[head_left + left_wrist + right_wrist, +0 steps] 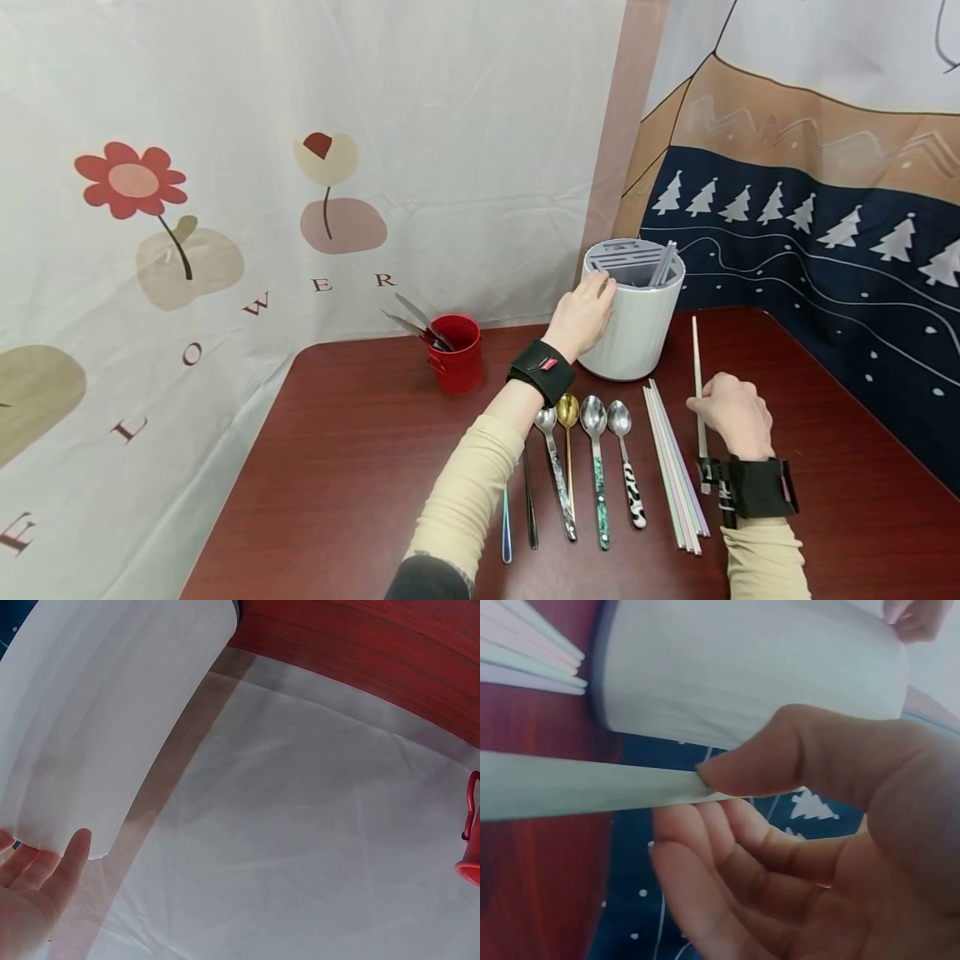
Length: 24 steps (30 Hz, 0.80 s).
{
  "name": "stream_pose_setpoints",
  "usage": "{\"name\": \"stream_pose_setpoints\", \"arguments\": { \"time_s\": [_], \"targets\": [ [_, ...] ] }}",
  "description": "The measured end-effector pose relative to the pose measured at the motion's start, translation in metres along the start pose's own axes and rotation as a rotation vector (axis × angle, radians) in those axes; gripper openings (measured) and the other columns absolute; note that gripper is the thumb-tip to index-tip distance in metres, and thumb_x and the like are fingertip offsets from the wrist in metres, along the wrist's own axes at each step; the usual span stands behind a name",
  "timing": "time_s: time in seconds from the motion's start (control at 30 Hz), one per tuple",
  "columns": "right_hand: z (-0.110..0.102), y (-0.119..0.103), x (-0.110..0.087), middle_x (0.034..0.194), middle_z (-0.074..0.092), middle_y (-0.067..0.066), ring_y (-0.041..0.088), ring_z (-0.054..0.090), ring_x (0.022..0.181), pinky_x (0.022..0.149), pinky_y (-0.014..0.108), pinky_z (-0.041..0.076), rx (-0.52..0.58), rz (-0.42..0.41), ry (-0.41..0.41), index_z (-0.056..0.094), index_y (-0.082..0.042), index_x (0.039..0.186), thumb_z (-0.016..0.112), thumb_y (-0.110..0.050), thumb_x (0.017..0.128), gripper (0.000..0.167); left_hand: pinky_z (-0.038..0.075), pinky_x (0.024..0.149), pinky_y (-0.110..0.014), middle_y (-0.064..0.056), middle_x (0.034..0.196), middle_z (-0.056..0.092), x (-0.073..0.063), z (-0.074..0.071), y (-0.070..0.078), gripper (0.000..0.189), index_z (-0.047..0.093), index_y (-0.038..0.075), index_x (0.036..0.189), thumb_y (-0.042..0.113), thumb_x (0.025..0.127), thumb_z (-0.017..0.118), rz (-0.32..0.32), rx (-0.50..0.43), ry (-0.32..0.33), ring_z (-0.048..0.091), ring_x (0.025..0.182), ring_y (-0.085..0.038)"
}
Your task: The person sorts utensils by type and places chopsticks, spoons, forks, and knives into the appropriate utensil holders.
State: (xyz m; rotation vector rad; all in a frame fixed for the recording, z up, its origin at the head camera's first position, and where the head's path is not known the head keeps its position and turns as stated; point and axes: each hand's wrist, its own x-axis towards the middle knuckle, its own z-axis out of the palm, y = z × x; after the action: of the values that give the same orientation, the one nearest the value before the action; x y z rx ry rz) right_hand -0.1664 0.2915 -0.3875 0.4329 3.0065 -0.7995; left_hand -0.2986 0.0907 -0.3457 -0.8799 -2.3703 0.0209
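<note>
Right of the holder point(630, 333), fingers of your right hand point(731, 414) pinch the chopstick point(697, 358); don't let it roll. Your left hand point(581, 317) touches the holder, grip unclear.

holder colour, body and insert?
The holder body is white, the insert grey. Shows best in the head view.
</note>
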Motion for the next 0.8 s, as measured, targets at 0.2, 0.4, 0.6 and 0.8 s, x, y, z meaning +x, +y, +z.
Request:
{"name": "stream_pose_setpoints", "arguments": {
  "time_s": [0.2,0.4,0.6,0.8],
  "targets": [
    [-0.002,-0.008,-0.006,0.074,0.061,0.021,0.024,0.053,0.058,0.046,0.032,0.038,0.089,-0.032,0.158,0.056,0.005,0.094,0.062,-0.017,0.087,0.025,0.055,0.083,-0.025,-0.004,0.136,0.052,0.0,0.001,-0.001,0.04,0.052,0.012,0.132,0.032,0.097,0.051,0.001,0.003,0.006,0.047,0.131,-0.015],
    [-0.003,-0.015,-0.011,0.084,0.065,0.025,0.03,0.058,0.064,0.049,0.029,0.039,0.164,-0.1,0.386,0.058,0.005,0.093,0.065,-0.016,0.085,0.024,0.055,0.083,-0.026,-0.004,0.136,0.053,-0.001,0.0,-0.001,0.04,0.052,0.012,0.132,0.032,0.097,0.052,-0.001,-0.008,0.007,0.047,0.131,-0.016],
    [-0.005,-0.023,-0.013,0.088,0.068,0.025,-0.003,0.05,0.061,0.056,0.017,0.037,0.254,-0.116,0.587,0.061,0.004,0.094,0.066,-0.014,0.082,0.023,0.055,0.083,-0.026,-0.003,0.136,0.053,-0.002,0.0,0.0,0.04,0.052,0.013,0.131,0.032,0.097,0.052,-0.002,0.001,0.014,0.047,0.131,-0.016],
    [-0.007,-0.029,-0.015,0.086,0.068,0.024,-0.026,0.034,0.06,0.057,0.005,0.031,0.36,-0.164,0.732,0.062,0.004,0.094,0.063,-0.012,0.082,0.02,0.056,0.082,-0.025,-0.004,0.135,0.054,-0.002,-0.002,0.0,0.04,0.054,0.012,0.13,0.033,0.096,0.054,0.003,0.023,0.033,0.048,0.13,-0.016]
  ]
}}
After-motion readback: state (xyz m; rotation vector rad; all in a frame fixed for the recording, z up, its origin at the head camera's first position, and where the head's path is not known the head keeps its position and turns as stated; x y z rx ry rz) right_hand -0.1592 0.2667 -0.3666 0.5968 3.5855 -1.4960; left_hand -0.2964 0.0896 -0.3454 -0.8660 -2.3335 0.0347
